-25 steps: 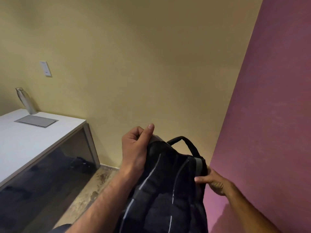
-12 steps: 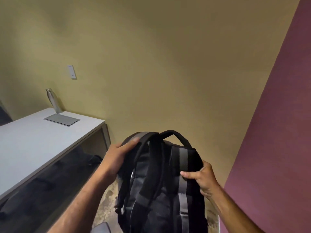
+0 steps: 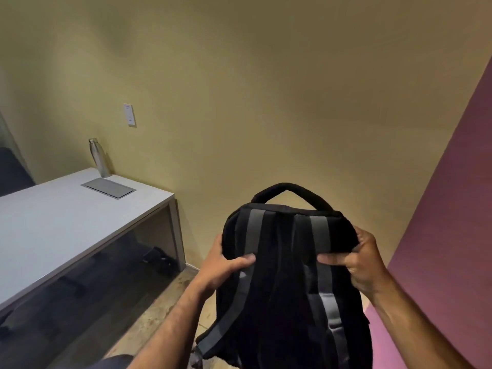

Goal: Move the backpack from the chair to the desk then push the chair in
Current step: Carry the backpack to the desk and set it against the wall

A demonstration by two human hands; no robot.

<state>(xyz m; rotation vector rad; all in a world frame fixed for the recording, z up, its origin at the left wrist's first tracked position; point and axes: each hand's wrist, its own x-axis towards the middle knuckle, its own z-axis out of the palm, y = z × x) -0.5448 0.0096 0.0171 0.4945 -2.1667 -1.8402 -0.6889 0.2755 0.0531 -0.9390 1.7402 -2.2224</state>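
Observation:
A black backpack (image 3: 282,283) with grey-striped shoulder straps hangs upright in the air at lower centre, its strap side facing me and its top handle up. My left hand (image 3: 226,265) grips its upper left side and my right hand (image 3: 356,259) grips its upper right side. The white desk (image 3: 53,225) lies to the left, apart from the backpack. No chair can be seen in this view.
A metal bottle (image 3: 98,157) stands at the desk's far corner beside a grey inset panel (image 3: 108,187). A dark panel closes the desk's front. A beige wall is ahead, a pink wall (image 3: 447,209) close on the right. Concrete floor shows between.
The backpack has turned so its strap side faces me squarely. Both hands have shifted to grip its top corners. The view has swung left, bringing more of the desk in.

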